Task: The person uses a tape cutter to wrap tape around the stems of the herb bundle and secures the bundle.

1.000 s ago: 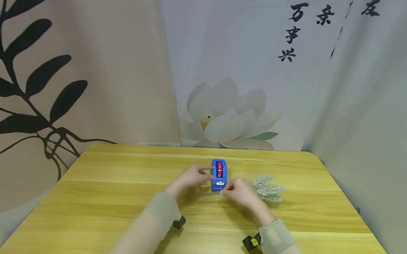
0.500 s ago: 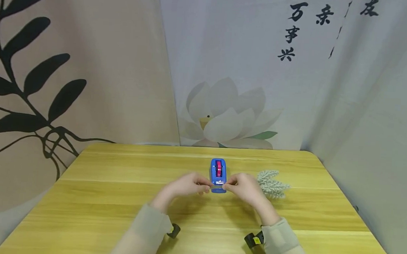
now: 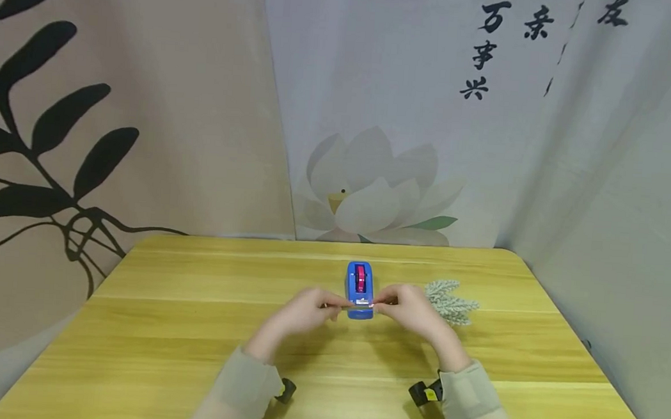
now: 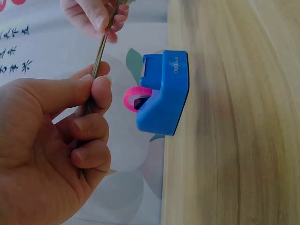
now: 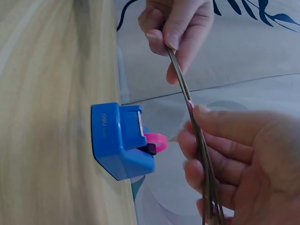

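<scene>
Both hands hold a bunch of thin brown stems (image 5: 182, 77) crosswise above the front end of a blue tape dispenser (image 4: 161, 110). My left hand (image 3: 306, 310) curls its fingers round the stems' left end, thumb pressed against them. Farther along, my right hand (image 3: 412, 309) pinches the same stems between thumb and fingers. Pale green flower heads (image 3: 451, 303) stick out beyond it to the right. A small pinkish strip (image 5: 190, 105) shows on the stems beside the right thumb. In the dispenser sits a pink tape roll (image 4: 136, 97), and its toothed cutter (image 5: 140, 123) faces the front.
The wooden table (image 3: 188, 348) carries the dispenser toward its back middle. A printed curtain (image 3: 204, 99) hangs right behind the far edge. Black wrist cameras (image 3: 426, 393) sit under both sleeves, low over the tabletop.
My left hand has left the dispenser's left side, come toward me and gripped the stems. My right hand and the flower heads have shifted slightly right. The dispenser has stayed put.
</scene>
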`<state>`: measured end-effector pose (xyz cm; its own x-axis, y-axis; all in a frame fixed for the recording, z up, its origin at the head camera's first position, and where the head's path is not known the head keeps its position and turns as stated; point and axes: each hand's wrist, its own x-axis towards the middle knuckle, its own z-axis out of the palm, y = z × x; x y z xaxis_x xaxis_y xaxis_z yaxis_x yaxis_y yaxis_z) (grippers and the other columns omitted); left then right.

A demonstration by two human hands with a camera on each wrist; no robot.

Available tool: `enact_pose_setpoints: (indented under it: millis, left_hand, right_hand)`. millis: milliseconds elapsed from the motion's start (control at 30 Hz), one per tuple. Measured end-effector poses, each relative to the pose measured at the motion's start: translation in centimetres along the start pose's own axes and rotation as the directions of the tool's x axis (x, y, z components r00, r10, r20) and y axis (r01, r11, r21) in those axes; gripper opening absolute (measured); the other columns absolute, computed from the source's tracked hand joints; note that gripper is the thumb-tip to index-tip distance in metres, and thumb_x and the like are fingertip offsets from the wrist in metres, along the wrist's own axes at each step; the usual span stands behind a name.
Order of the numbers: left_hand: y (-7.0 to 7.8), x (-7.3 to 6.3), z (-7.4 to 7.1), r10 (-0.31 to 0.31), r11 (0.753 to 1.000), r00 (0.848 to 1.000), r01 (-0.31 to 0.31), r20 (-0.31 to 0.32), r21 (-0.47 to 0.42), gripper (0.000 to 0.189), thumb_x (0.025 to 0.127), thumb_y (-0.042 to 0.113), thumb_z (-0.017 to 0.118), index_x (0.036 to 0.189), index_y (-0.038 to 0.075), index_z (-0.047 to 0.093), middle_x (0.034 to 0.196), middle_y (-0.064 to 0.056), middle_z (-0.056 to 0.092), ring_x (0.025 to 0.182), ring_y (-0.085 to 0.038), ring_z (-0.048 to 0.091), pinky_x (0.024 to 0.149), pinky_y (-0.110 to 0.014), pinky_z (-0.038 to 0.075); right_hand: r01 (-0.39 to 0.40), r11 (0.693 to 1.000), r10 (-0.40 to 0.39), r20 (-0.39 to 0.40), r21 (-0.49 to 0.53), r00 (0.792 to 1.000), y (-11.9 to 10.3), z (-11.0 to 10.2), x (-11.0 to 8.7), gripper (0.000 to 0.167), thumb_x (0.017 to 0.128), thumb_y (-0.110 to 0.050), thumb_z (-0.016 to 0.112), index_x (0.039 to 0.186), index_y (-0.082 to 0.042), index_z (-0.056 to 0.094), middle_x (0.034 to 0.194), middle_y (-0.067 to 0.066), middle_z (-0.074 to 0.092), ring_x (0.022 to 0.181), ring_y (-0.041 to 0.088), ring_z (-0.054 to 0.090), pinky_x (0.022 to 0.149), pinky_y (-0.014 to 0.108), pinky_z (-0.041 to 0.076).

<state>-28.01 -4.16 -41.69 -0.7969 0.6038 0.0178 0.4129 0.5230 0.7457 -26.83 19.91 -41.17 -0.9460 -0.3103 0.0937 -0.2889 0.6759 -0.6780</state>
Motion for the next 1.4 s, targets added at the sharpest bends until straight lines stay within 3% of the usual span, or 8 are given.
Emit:
enact_pose_setpoints:
  millis: [233,533,700,867,933,1100,1300,1400]
  left_hand:
    - [0.1,-0.1,0.1,-0.029,0.998,0.996,0.033,-0.085,0.056,0.03,0.097,0.005,0.054,0.119,0.017,0.071,0.086,0.0,0.065,0.05,-0.008,0.037,0.047,-0.023,0.034]
    - [-0.1,-0.1,0.2,-0.055,0.996,0.993,0.062,-0.107,0.071,0.031,0.099,0.008,0.053,0.121,0.021,0.07,0.1,-0.009,0.068,0.059,-0.013,0.045,0.052,-0.028,0.041]
    - [-0.2,0.0,0.3,-0.052,0.996,0.993,0.06,-0.109,0.072,0.03,0.1,0.009,0.052,0.122,0.02,0.069,0.107,-0.009,0.068,0.065,-0.014,0.05,0.056,-0.03,0.045]
    - [-0.3,0.1,0.4,-0.043,0.996,0.992,0.052,-0.115,0.072,0.03,0.1,0.01,0.052,0.122,0.021,0.069,0.109,-0.01,0.068,0.064,-0.013,0.05,0.058,-0.03,0.045]
    - [-0.3,0.0,0.4,-0.038,0.996,0.993,0.047,-0.115,0.073,0.03,0.1,0.009,0.053,0.122,0.021,0.069,0.107,-0.009,0.068,0.064,-0.013,0.049,0.058,-0.03,0.045]
    - [-0.1,0.0,0.4,-0.029,0.998,0.993,0.036,-0.117,0.06,0.03,0.099,0.008,0.053,0.121,0.019,0.07,0.106,-0.01,0.069,0.066,-0.013,0.051,0.059,-0.03,0.046]
    - [0.0,0.0,0.4,-0.021,0.999,0.992,0.026,-0.122,0.045,0.029,0.099,0.008,0.053,0.121,0.017,0.07,0.107,-0.011,0.068,0.068,-0.013,0.052,0.059,-0.029,0.046]
    - [0.2,-0.1,0.3,-0.021,0.999,0.992,0.026,-0.122,0.036,0.029,0.099,0.007,0.053,0.121,0.017,0.07,0.107,-0.012,0.068,0.062,-0.012,0.049,0.055,-0.028,0.044]
  right_hand:
    - [0.101,0.995,-0.101,-0.003,-0.013,0.995,-0.1,-0.6,0.0,0.009,0.087,-0.004,0.07,0.093,-0.005,0.064,0.078,-0.003,0.062,0.07,0.012,0.056,0.064,0.03,0.048]
    - [0.113,0.993,-0.111,0.047,-0.034,0.993,-0.4,-0.3,0.0,0.012,0.092,-0.006,0.063,0.098,-0.012,0.072,0.086,0.005,0.068,0.068,0.012,0.055,0.06,0.03,0.047]
    - [0.115,0.99,-0.11,0.061,-0.087,0.992,-0.4,-0.2,0.0,0.014,0.095,-0.007,0.06,0.1,-0.012,0.071,0.086,0.0,0.067,0.063,0.011,0.049,0.059,0.031,0.044]
    - [0.106,0.982,-0.094,0.083,-0.154,0.992,-0.6,-0.1,0.0,0.018,0.098,-0.009,0.055,0.104,-0.013,0.072,0.094,0.0,0.07,0.062,0.01,0.047,0.083,0.047,0.037]
    - [0.098,0.983,-0.084,0.091,-0.156,0.992,-0.6,-0.1,0.0,0.019,0.096,-0.009,0.056,0.104,-0.011,0.072,0.09,0.0,0.069,0.063,0.01,0.047,0.087,0.051,0.03]
    - [0.101,0.978,-0.088,0.077,-0.18,0.993,-0.5,0.2,0.0,0.017,0.085,-0.004,0.063,0.098,-0.01,0.071,0.061,-0.006,0.046,0.054,0.009,0.037,0.074,0.041,0.028]
    - [0.081,0.977,-0.08,0.012,-0.199,0.997,-0.3,0.6,0.1,0.01,0.088,-0.007,0.066,0.094,-0.014,0.068,0.054,-0.008,0.039,0.045,0.006,0.03,0.045,0.023,0.025]
    - [0.064,0.985,-0.066,-0.008,-0.16,0.998,-0.3,0.7,0.1,0.007,0.088,-0.012,0.069,0.091,-0.017,0.066,0.053,-0.007,0.041,0.044,0.006,0.031,0.043,0.022,0.025]
